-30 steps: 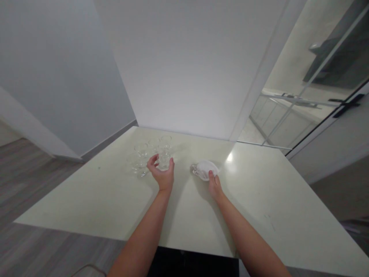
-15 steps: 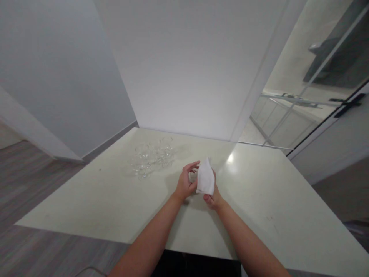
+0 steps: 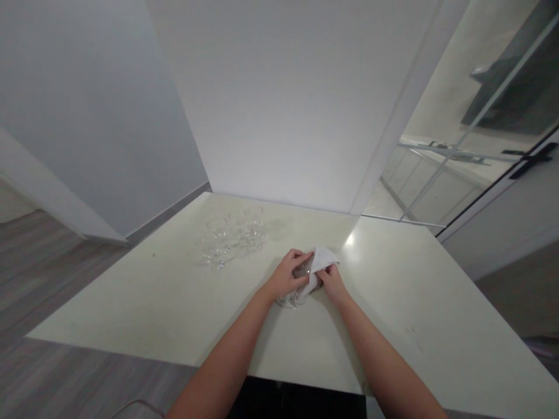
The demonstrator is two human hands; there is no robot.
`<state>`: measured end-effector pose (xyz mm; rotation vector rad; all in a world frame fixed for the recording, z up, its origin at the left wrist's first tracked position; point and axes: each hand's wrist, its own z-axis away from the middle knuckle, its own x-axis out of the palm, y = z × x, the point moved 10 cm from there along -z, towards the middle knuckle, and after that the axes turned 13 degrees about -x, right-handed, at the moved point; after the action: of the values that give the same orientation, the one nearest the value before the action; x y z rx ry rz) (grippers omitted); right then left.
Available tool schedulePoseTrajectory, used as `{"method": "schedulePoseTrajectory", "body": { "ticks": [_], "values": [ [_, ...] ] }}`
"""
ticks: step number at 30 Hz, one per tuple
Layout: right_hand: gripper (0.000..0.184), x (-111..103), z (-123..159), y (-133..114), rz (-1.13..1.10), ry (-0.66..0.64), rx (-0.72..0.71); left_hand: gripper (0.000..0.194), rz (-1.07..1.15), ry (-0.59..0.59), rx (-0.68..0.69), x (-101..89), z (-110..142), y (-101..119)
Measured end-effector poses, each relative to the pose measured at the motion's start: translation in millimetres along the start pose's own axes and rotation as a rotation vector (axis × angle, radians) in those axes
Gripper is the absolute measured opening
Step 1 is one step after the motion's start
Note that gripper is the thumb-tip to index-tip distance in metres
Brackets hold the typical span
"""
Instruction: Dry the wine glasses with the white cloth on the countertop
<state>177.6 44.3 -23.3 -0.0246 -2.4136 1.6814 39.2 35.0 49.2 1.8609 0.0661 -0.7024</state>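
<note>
My left hand [image 3: 286, 278] is wrapped round a small clear glass [image 3: 292, 298] held just above the pale table [image 3: 131, 302]. My right hand [image 3: 331, 278] pinches a white cloth [image 3: 321, 259] and presses it against the glass. Both hands meet near the middle of the table. A cluster of several more clear glasses [image 3: 231, 235] stands on the table to the far left of my hands.
A white wall panel [image 3: 283, 105] rises behind the table's far edge. A glass partition [image 3: 458, 151] stands at the right. Grey wood flooring [image 3: 43, 262] lies to the left, below the table's edge.
My left hand took a glass from the cluster and carried it to the right. My right hand lifted the cloth off the table and now holds it against the glass.
</note>
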Motion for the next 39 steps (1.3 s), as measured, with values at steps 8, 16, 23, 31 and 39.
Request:
{"method": "schedulePoseTrajectory", "body": {
  "ticks": [8, 16, 23, 31, 39],
  "values": [
    [0.036, -5.1, -2.4, 4.0, -0.114, 0.105, 0.048, 0.039, 0.282, 0.023, -0.139, -11.4, -6.3, -15.0],
    [0.038, -26.1, -3.1, 5.9, -0.101, 0.298, 0.06, 0.027, 0.027, 0.138, -0.018, -12.3, 3.8, 5.3],
    [0.036, 1.6, -1.6, -21.7, 0.167, -0.062, -0.081, 0.042, 0.475, 0.083, -0.564, -7.1, -6.7, -66.4],
    [0.039, -3.5, 4.7, -0.3, -0.028, 0.144, 0.06, 0.029, 0.076, 0.331, 0.042, -33.9, 11.8, 5.8],
    [0.061, 13.1, 6.5, -35.2, 0.174, -0.06, -0.166, 0.037, 0.17, 0.313, -0.32, -30.0, -5.7, -47.5]
  ]
}}
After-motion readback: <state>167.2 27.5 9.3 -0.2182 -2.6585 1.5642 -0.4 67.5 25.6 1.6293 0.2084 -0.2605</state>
